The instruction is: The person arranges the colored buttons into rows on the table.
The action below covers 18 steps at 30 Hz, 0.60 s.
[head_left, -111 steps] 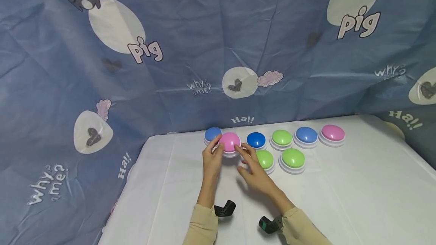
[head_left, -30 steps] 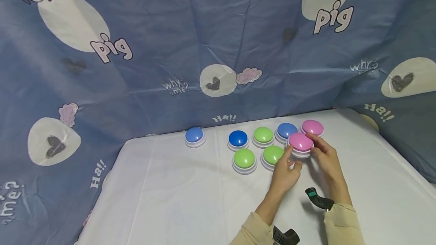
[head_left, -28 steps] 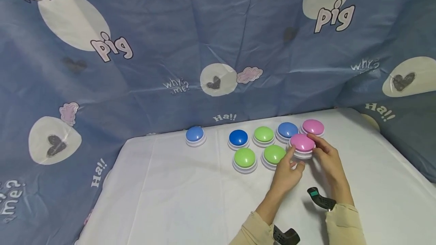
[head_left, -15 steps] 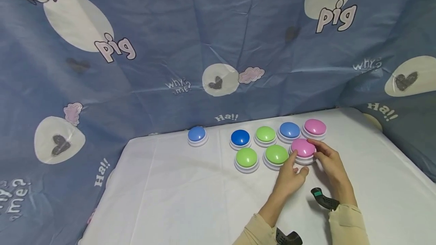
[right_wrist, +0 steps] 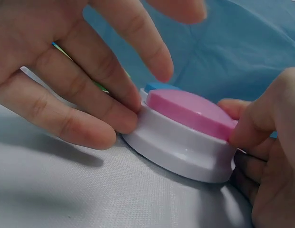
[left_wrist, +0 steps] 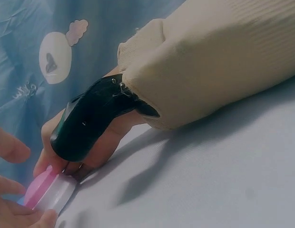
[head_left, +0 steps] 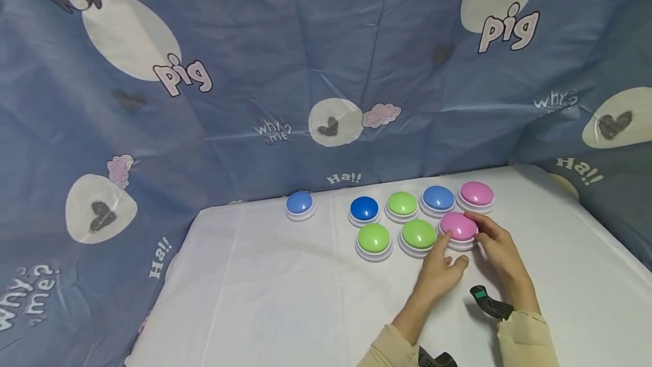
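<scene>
A pink-domed push button point(head_left: 459, 226) on a white round base rests on the table at the right end of the front row. My right hand point(head_left: 501, 248) grips its right side, thumb and fingers at the rim in the right wrist view. From the left, my left hand point(head_left: 437, 273) touches the base with nearly straight fingers point(right_wrist: 114, 111), its thumb held apart. Left of it stand two green push buttons, the nearer green one point(head_left: 419, 234) beside it and another green one point(head_left: 374, 238) farther left. The left wrist view shows the pink button point(left_wrist: 42, 189) partly hidden by fingers.
Behind is a row with a dark blue button point(head_left: 364, 209), a green button point(head_left: 402, 204), a lighter blue button point(head_left: 438, 198) and a pink button point(head_left: 476, 193). Another blue button point(head_left: 299, 203) stands apart to the left. A blue printed cloth point(head_left: 265, 84) hangs behind the white-covered table point(head_left: 275, 299).
Both hands have carried the pink button from beside the lone blue button rightward, then lowered it onto the table beside the green one. The head view has also shifted.
</scene>
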Each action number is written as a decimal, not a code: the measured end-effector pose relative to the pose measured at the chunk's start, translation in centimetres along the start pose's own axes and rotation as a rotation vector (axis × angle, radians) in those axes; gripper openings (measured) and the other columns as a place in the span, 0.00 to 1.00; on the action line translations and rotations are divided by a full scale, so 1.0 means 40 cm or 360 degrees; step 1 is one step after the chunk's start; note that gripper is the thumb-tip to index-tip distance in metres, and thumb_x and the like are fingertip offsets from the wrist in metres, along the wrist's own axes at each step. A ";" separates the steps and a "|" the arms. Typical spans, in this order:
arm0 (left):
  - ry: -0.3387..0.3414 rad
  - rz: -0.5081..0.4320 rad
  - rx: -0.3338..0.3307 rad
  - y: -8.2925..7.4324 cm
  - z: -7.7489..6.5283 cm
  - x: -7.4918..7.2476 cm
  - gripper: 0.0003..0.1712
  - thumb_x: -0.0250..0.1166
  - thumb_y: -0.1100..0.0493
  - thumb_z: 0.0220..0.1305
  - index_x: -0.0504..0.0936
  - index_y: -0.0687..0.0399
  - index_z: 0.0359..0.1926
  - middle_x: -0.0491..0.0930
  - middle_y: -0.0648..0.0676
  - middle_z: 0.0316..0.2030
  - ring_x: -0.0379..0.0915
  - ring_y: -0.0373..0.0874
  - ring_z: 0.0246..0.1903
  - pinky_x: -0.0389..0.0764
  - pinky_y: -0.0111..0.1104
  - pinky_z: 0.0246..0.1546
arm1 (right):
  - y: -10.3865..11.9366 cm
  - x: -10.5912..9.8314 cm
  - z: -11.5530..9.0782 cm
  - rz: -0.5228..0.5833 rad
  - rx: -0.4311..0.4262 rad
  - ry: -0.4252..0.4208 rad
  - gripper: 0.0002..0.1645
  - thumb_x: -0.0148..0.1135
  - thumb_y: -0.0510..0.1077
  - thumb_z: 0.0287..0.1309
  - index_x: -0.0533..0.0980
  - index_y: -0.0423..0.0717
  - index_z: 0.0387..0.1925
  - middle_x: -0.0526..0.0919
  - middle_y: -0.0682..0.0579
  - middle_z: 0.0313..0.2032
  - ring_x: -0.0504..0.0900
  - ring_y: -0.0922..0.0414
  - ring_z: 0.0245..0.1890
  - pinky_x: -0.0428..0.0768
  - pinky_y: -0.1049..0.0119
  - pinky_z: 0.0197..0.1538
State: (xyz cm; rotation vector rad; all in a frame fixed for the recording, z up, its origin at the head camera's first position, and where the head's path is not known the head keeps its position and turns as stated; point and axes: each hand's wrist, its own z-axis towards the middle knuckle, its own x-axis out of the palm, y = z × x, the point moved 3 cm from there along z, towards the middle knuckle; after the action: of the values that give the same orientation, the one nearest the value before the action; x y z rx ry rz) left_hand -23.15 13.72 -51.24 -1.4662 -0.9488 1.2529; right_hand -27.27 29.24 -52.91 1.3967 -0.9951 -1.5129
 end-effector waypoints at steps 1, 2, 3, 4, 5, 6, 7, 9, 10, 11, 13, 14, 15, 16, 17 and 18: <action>0.0001 -0.0001 0.0001 0.000 0.000 0.001 0.34 0.62 0.57 0.58 0.67 0.48 0.66 0.61 0.53 0.69 0.76 0.48 0.54 0.77 0.27 0.54 | -0.001 0.000 0.000 -0.0012 0.0013 -0.0001 0.28 0.36 0.34 0.66 0.60 0.41 0.68 0.57 0.35 0.69 0.52 0.37 0.70 0.54 0.37 0.68; 0.0003 -0.0001 0.0001 0.000 0.000 0.001 0.34 0.62 0.57 0.58 0.67 0.48 0.66 0.61 0.53 0.69 0.75 0.48 0.55 0.77 0.28 0.54 | -0.002 0.000 0.001 -0.0024 0.0024 -0.0002 0.29 0.36 0.33 0.66 0.59 0.41 0.68 0.56 0.34 0.69 0.51 0.36 0.70 0.54 0.36 0.68; 0.0005 -0.0001 0.0005 -0.001 0.000 0.002 0.34 0.62 0.57 0.58 0.67 0.49 0.66 0.61 0.53 0.69 0.75 0.48 0.55 0.76 0.28 0.55 | -0.002 0.000 0.002 -0.0040 0.0032 -0.0003 0.29 0.35 0.33 0.65 0.59 0.41 0.68 0.56 0.34 0.69 0.52 0.36 0.70 0.54 0.36 0.68; 0.0006 0.0000 0.0005 -0.001 -0.001 0.002 0.33 0.62 0.57 0.58 0.67 0.49 0.66 0.61 0.53 0.69 0.75 0.48 0.56 0.76 0.28 0.55 | -0.003 0.000 0.003 -0.0049 0.0033 -0.0003 0.29 0.35 0.32 0.65 0.59 0.40 0.68 0.56 0.34 0.69 0.52 0.36 0.70 0.54 0.36 0.68; 0.0007 -0.0001 0.0007 -0.001 -0.001 0.001 0.33 0.62 0.57 0.58 0.67 0.49 0.66 0.61 0.53 0.69 0.74 0.48 0.56 0.76 0.28 0.55 | -0.002 0.001 0.004 -0.0060 0.0032 -0.0004 0.30 0.35 0.32 0.65 0.59 0.41 0.68 0.57 0.34 0.69 0.52 0.36 0.70 0.55 0.36 0.68; 0.0006 -0.0002 0.0010 -0.001 -0.001 0.001 0.33 0.62 0.58 0.58 0.67 0.50 0.66 0.61 0.54 0.69 0.74 0.47 0.57 0.76 0.28 0.56 | -0.002 0.002 0.004 -0.0068 0.0028 -0.0004 0.30 0.36 0.32 0.64 0.59 0.40 0.68 0.57 0.34 0.69 0.52 0.36 0.70 0.55 0.37 0.67; 0.0007 0.0002 0.0011 -0.001 -0.001 0.001 0.33 0.61 0.58 0.58 0.67 0.50 0.66 0.61 0.54 0.69 0.73 0.47 0.57 0.76 0.28 0.56 | -0.002 0.002 0.005 -0.0066 0.0016 -0.0003 0.30 0.36 0.31 0.64 0.60 0.40 0.68 0.57 0.34 0.69 0.52 0.36 0.70 0.55 0.37 0.67; 0.0009 0.0004 0.0012 -0.001 -0.001 0.000 0.33 0.61 0.58 0.58 0.67 0.51 0.66 0.60 0.54 0.70 0.73 0.47 0.58 0.76 0.28 0.56 | -0.001 0.003 0.005 -0.0071 -0.0003 0.0004 0.30 0.36 0.31 0.64 0.59 0.40 0.68 0.57 0.34 0.69 0.52 0.36 0.70 0.55 0.38 0.68; 0.0013 0.0005 0.0012 -0.002 -0.001 -0.001 0.33 0.61 0.57 0.58 0.67 0.51 0.66 0.60 0.54 0.70 0.72 0.46 0.58 0.76 0.28 0.56 | -0.001 0.003 0.005 -0.0065 -0.0016 0.0008 0.30 0.37 0.31 0.64 0.59 0.40 0.68 0.57 0.34 0.69 0.52 0.36 0.70 0.55 0.38 0.68; 0.0015 0.0012 0.0015 -0.002 -0.002 -0.002 0.33 0.61 0.58 0.58 0.67 0.51 0.66 0.60 0.55 0.70 0.73 0.47 0.58 0.76 0.28 0.55 | 0.000 0.004 0.004 -0.0066 -0.0022 0.0013 0.30 0.37 0.31 0.64 0.59 0.40 0.68 0.57 0.35 0.69 0.52 0.37 0.70 0.55 0.38 0.68; 0.0025 0.0020 0.0010 -0.003 -0.003 -0.003 0.33 0.61 0.57 0.58 0.66 0.50 0.66 0.60 0.55 0.70 0.73 0.46 0.57 0.77 0.28 0.55 | -0.002 0.004 0.003 -0.0063 -0.0031 0.0020 0.30 0.37 0.31 0.64 0.59 0.40 0.68 0.57 0.35 0.69 0.52 0.37 0.70 0.54 0.38 0.68; 0.0031 0.0020 0.0016 -0.004 -0.003 -0.003 0.33 0.61 0.57 0.58 0.66 0.51 0.66 0.60 0.55 0.70 0.73 0.46 0.57 0.77 0.28 0.55 | -0.003 0.003 0.003 -0.0063 -0.0035 0.0022 0.30 0.37 0.31 0.64 0.59 0.40 0.68 0.56 0.35 0.70 0.51 0.37 0.70 0.54 0.39 0.68; 0.0035 0.0022 0.0022 -0.005 -0.004 -0.005 0.33 0.60 0.58 0.59 0.66 0.51 0.66 0.61 0.56 0.69 0.73 0.47 0.57 0.77 0.28 0.54 | -0.004 0.003 0.002 -0.0069 -0.0039 0.0019 0.30 0.37 0.31 0.64 0.59 0.40 0.68 0.56 0.35 0.70 0.51 0.37 0.70 0.54 0.41 0.69; 0.0038 0.0026 0.0031 -0.006 -0.003 -0.006 0.33 0.60 0.58 0.59 0.66 0.51 0.67 0.61 0.56 0.69 0.73 0.47 0.58 0.76 0.28 0.55 | -0.004 0.003 0.002 -0.0086 -0.0037 0.0015 0.30 0.37 0.31 0.64 0.59 0.41 0.68 0.56 0.35 0.69 0.52 0.37 0.70 0.56 0.48 0.72; 0.0038 0.0034 0.0039 -0.007 -0.003 -0.009 0.32 0.59 0.58 0.60 0.66 0.52 0.67 0.62 0.55 0.69 0.72 0.46 0.59 0.76 0.27 0.55 | -0.005 0.003 0.002 -0.0095 -0.0039 0.0010 0.30 0.37 0.31 0.64 0.59 0.41 0.68 0.57 0.35 0.69 0.52 0.37 0.70 0.57 0.51 0.72; 0.0040 0.0039 0.0048 -0.008 -0.003 -0.012 0.32 0.59 0.58 0.60 0.66 0.52 0.67 0.62 0.55 0.69 0.70 0.45 0.61 0.76 0.27 0.56 | -0.006 0.003 0.002 -0.0104 -0.0041 0.0004 0.30 0.37 0.31 0.64 0.59 0.41 0.68 0.57 0.35 0.69 0.52 0.38 0.70 0.58 0.58 0.72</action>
State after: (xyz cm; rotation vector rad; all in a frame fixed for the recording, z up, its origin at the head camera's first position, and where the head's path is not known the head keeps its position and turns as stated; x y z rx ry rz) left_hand -23.12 13.33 -50.81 -1.4706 -0.8942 1.2583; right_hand -27.36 29.23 -53.15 1.4246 -0.9331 -1.5657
